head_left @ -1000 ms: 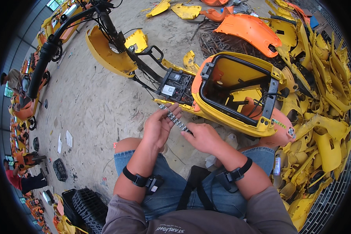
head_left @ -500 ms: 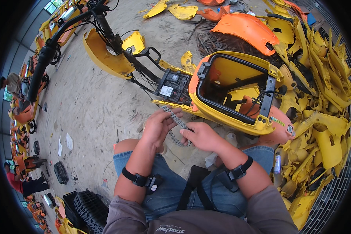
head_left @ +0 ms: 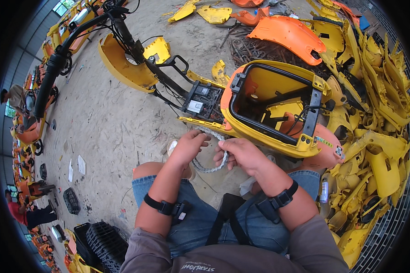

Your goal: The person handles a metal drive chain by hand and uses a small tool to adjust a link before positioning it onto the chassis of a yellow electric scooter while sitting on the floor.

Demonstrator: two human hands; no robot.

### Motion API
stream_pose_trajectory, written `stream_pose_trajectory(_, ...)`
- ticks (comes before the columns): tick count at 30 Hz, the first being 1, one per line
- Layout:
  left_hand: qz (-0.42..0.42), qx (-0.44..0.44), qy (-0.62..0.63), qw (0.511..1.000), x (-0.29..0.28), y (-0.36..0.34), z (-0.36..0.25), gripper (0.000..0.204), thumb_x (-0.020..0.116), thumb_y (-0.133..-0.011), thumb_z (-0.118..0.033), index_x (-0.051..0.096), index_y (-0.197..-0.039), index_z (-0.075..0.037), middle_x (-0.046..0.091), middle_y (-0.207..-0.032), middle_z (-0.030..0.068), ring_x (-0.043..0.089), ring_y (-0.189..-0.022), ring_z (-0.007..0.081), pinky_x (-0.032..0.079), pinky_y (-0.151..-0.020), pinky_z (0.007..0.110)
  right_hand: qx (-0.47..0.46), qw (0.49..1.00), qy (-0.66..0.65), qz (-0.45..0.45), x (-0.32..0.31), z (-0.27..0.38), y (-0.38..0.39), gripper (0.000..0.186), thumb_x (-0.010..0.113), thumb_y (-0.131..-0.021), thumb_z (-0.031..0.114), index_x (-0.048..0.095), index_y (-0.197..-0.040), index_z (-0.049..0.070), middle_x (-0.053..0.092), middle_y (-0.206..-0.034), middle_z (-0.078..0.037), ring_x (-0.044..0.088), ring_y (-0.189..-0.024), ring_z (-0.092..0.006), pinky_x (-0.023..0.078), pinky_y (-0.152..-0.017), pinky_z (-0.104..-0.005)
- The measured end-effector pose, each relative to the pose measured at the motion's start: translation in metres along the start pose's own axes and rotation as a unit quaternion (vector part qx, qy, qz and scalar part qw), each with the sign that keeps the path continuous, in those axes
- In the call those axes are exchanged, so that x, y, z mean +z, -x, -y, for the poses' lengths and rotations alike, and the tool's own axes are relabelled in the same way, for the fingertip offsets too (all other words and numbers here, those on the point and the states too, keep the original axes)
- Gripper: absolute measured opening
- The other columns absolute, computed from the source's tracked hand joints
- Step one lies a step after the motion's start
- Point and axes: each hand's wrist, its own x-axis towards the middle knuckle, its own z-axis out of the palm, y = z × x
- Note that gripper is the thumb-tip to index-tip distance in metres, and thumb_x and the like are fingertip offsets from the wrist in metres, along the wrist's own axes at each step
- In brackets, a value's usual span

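A grey metal chain [head_left: 208, 170] hangs as a rounded loop between my hands, in front of the scooter body. My left hand [head_left: 190, 146] grips its upper left part, with the fingers curled round it and partly hidden. On the other side, my right hand [head_left: 241, 155] pinches the chain between thumb and fingers. Beyond my hands stands a partly stripped yellow and orange scooter [head_left: 255, 136]. Its seat opening has a black rim, and a battery or controller bay [head_left: 201, 99] lies uncovered on its footboard.
A tall heap of yellow plastic panels [head_left: 373, 109] rises at the right. Orange panels [head_left: 287, 34] and metal scrap lie behind the scooter. Its handlebar [head_left: 54, 61] reaches far left. A black crate [head_left: 105, 245] is at lower left; two people are at the far left.
The chain was a fairly straight strip slanting between my hands with a part hanging below; it is now spread into a wider loop. My right hand has moved slightly right and its fingers have loosened.
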Motion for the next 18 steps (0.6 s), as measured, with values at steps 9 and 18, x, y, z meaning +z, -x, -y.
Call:
stream_pose_trajectory(9,-0.199,0.239,-0.25,0.917,-0.015,-0.007,0.007,0.037,0.063,-0.091,-0.024,0.062,-0.112,0.006,0.068,-0.108,0.0262,0.066,-0.102,0.037,0.051,-0.089,0.041,-0.006,0.999,-0.038,-0.027,-0.003,0.0,0.001,0.033,0.053,-0.103,0.03,0.061,-0.106,-0.002,0.072,-0.091,-0.012,0.071,-0.078,-0.0181,0.053,-0.056,-0.0262)
stream_pose_trajectory(18,-0.022,-0.082,0.173,0.981,-0.019,0.003,-0.007,0.042,0.057,-0.1,-0.035,0.058,-0.124,0.0,0.067,-0.107,0.0134,0.066,-0.097,0.0258,0.055,-0.082,0.038,-0.048,0.994,-0.097,0.015,-0.008,0.014,0.008,0.033,0.052,-0.104,0.032,0.06,-0.11,0.001,0.071,-0.095,-0.011,0.071,-0.083,-0.0185,0.052,-0.059,-0.0254)
